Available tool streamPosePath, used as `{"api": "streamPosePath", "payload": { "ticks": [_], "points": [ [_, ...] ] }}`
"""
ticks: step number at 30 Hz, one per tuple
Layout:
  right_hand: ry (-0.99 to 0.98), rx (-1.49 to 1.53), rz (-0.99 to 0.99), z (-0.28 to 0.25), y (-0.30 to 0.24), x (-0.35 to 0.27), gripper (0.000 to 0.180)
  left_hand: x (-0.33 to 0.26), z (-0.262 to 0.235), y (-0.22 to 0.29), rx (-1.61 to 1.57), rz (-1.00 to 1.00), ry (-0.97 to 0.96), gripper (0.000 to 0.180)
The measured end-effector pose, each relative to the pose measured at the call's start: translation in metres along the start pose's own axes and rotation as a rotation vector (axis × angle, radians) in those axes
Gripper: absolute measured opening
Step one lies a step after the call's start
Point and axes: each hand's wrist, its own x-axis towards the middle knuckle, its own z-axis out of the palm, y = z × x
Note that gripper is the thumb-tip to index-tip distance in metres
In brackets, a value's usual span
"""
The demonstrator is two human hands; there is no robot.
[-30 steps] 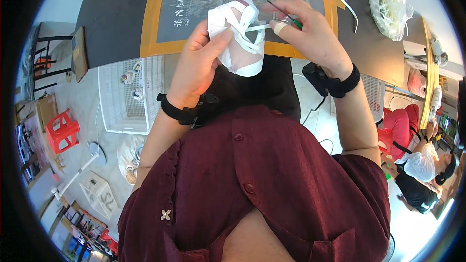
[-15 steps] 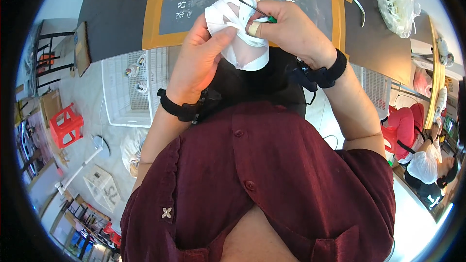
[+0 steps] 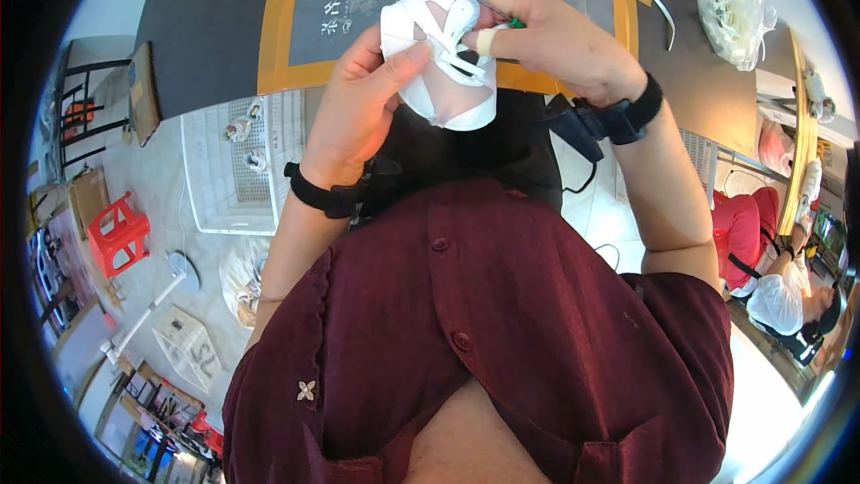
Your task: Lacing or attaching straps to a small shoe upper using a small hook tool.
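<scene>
Above the table's near edge I hold a white shoe upper (image 3: 461,100) with sheer mesh panels and flat white laces (image 3: 445,43) crossing it. My left hand (image 3: 363,90) grips its left side, thumb pressed on top and fingers underneath. My right hand (image 3: 564,45) is closed at the upper's right side, its thumb wrapped in a tan band. A thin metal tool with a green handle (image 3: 517,23) is tucked in the right hand, its shaft pointing over the upper. The right fingertips are partly hidden behind the upper.
Beneath my hands lies a dark mat (image 3: 349,9) edged with brown tape, on a dark table (image 3: 215,27). A clear bag of white laces (image 3: 730,9) sits at the far right. White crate (image 3: 202,170) and red stool (image 3: 118,235) stand left; a person (image 3: 784,305) is at the right.
My right hand has shifted slightly right and outward with the tool. The bunched laces now lie flatter, and a dark gap shows between them. My left hand keeps its grip, moved slightly left.
</scene>
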Motion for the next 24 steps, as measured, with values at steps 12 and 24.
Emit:
{"api": "streamPosePath", "payload": {
  "ticks": [12, 24],
  "points": [
    [0.214, -0.187, -0.243, -0.025, -0.014, -0.047, 0.020, 0.005, 0.001, 0.048, -0.063, -0.086, -0.166, 0.034],
    [0.337, -0.068, -0.181, 0.017, -0.001, -0.037, 0.018, 0.050, 0.005, 0.033, -0.273, -0.017, -0.001, 0.037]
  ]
}}
